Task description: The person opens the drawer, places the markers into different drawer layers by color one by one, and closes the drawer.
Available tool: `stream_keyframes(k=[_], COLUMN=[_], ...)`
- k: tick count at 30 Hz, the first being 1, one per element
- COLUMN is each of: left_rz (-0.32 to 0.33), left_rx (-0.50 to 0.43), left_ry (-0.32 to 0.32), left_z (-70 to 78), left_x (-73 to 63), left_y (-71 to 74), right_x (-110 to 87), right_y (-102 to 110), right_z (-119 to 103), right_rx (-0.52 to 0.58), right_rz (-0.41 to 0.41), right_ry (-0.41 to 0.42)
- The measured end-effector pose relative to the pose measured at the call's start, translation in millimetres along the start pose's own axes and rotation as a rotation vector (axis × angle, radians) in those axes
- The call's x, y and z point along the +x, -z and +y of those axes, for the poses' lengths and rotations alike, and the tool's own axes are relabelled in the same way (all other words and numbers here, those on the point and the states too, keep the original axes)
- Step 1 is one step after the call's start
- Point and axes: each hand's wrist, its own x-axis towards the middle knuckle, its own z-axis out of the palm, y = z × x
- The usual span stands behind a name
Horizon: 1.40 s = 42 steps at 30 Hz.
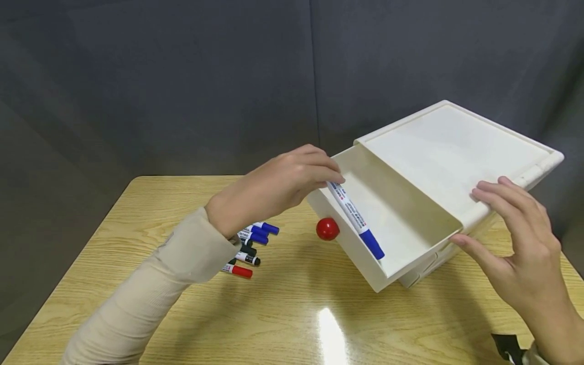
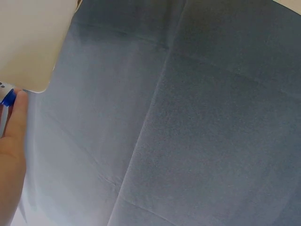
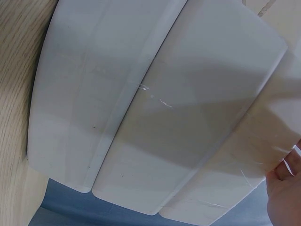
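My left hand [image 1: 292, 175] pinches the upper end of a white marker with a blue cap [image 1: 349, 208] at the front of a pulled-out drawer [image 1: 388, 208]. The marker slants, cap end down, inside the drawer's front wall. In the left wrist view, a blue end of the marker [image 2: 8, 98] shows by the fingers. My right hand [image 1: 529, 248] rests on the near top edge of the white drawer cabinet [image 1: 456, 152], fingers on top and thumb by the front corner. A round red knob [image 1: 327, 229] sits on the drawer front.
Several markers with blue, black and red caps lie on the wooden table [image 1: 274, 324], partly hidden behind my left forearm; the red-capped marker [image 1: 242, 272] is nearest. In the right wrist view, the cabinet's side [image 3: 178, 117] fills most of the picture. A dark grey curtain [image 1: 205, 91] hangs behind.
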Motion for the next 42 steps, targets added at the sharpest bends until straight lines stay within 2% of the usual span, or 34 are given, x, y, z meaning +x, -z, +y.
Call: stream_keyframes(k=[6,14,18,26,33,42], left_rz=[-0.054,-0.183,-0.213,-0.192,-0.176,-0.070], left_rx=[0.012,-0.004,-0.008,-0.071,-0.075,-0.103], left_ry=[-0.001,0.104,0.121,0.124,0.104,0.094], left_z=[1.8,9.2,10.6,6.4,2.5,-1.3], left_x=[1.9,7.0,9.6,8.7,6.7,0.7], left_y=[0.7,6.4,7.3,5.4,2.9,2.1], right_x=[-0.1,0.1,-0.2,0.5,1.5,-0.9], right_y=[0,0,0,-1,0,2], right_z=[0,-1,-1,-2,-7,0], right_rx=[0.002,0.003,0.005,0.009,-0.001,0.006], right_rz=[0.000,-0.008,-0.015,-0.008,-0.011,-0.009], right_ry=[0.001,0.000,-0.002,-0.002,-0.010,0.016])
